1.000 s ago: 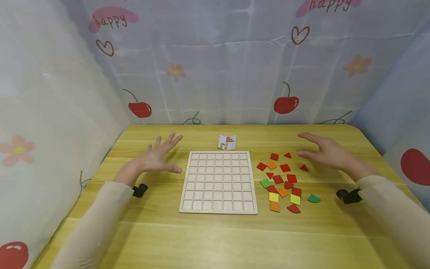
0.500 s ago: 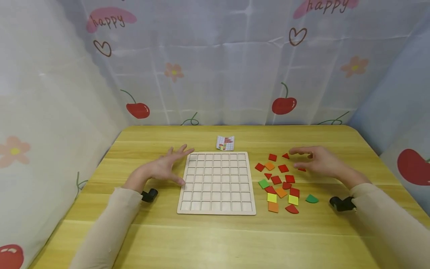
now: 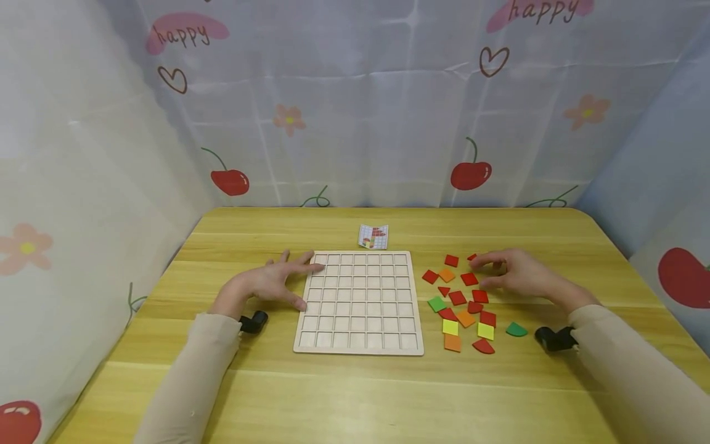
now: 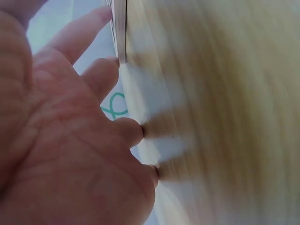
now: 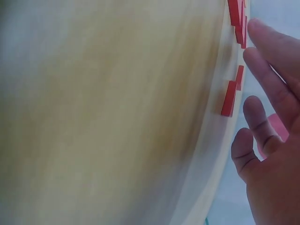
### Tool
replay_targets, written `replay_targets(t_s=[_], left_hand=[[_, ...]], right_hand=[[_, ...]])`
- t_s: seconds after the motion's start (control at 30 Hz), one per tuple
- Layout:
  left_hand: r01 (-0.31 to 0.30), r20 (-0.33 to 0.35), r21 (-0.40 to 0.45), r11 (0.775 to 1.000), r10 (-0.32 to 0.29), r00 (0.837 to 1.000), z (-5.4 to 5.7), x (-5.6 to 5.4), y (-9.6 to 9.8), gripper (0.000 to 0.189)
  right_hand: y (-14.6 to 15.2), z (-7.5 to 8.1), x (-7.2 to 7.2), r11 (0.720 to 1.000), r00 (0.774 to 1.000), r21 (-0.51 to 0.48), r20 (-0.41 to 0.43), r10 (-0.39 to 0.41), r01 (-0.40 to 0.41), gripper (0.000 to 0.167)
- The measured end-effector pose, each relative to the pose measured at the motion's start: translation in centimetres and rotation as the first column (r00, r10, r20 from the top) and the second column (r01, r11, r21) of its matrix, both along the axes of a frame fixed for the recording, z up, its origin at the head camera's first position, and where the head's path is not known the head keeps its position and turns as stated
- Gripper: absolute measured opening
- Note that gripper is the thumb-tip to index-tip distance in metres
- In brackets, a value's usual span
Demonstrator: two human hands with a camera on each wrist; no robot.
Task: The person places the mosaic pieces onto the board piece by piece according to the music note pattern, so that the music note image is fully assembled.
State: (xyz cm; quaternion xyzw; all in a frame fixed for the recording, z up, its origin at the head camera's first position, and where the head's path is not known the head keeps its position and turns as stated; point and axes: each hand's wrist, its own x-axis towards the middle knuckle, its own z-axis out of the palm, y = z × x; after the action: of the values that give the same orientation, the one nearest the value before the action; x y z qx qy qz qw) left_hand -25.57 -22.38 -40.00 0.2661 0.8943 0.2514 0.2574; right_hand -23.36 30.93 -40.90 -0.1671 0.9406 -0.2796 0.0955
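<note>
A pale wooden grid board [image 3: 359,302] lies on the table, all its square cells bare. At its left edge is my left hand [image 3: 265,285], fingers spread, with a forefinger over the top left cells and the thumb at the side rim. In the left wrist view two fingertips of the left hand [image 4: 79,131] rest at the tabletop. My right hand [image 3: 521,272] hovers with loosely bent fingers at the upper right of the coloured tiles, partly covering a red triangle [image 3: 471,257]. The right wrist view has the right hand [image 5: 276,108] beside a red tile [image 5: 228,99], nothing between its fingers.
Several loose tiles lie right of the board, among them a green square [image 3: 436,304], a yellow square [image 3: 450,327], an orange square [image 3: 452,343] and a green quarter-circle [image 3: 516,330]. A small printed pattern card [image 3: 373,237] sits behind the board. Curtains enclose the table.
My left hand has moved right and down onto the board's left edge. The right hand has come left and lower, over the upper right tiles. Board and tiles stay put.
</note>
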Motion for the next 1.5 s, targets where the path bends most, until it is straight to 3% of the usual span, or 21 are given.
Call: replay_targets(t_s=[0.27, 0.83, 1.07, 1.33, 1.5], left_hand=[[0.004, 0.007, -0.002, 1.000, -0.004, 1.000, -0.2, 0.0, -0.1, 0.090], [0.000, 0.005, 0.011, 1.000, 0.000, 1.000, -0.5, -0.1, -0.5, 0.090], [0.002, 0.014, 0.012, 1.000, -0.002, 1.000, -0.4, -0.2, -0.3, 0.091], [-0.002, 0.019, 0.012, 1.000, 0.002, 1.000, -0.5, -0.2, -0.3, 0.092], [-0.002, 0.017, 0.014, 1.000, 0.002, 1.000, -0.4, -0.1, -0.3, 0.092]], right_hand=[[-0.6, 0.0, 0.0, 0.998, 0.998, -0.008, -0.019, 0.061, -0.061, 0.034], [-1.1, -0.2, -0.4, 0.995, 0.994, 0.044, -0.062, 0.095, -0.092, 0.032], [-1.6, 0.2, -0.2, 0.999, 0.998, 0.021, -0.042, 0.045, -0.044, 0.033], [-2.4, 0.9, -0.8, 0.998, 0.992, -0.028, -0.116, 0.048, -0.052, 0.025], [-4.0, 1.9, -1.2, 0.999, 0.993, -0.048, -0.119, 0.021, -0.027, 0.026]])
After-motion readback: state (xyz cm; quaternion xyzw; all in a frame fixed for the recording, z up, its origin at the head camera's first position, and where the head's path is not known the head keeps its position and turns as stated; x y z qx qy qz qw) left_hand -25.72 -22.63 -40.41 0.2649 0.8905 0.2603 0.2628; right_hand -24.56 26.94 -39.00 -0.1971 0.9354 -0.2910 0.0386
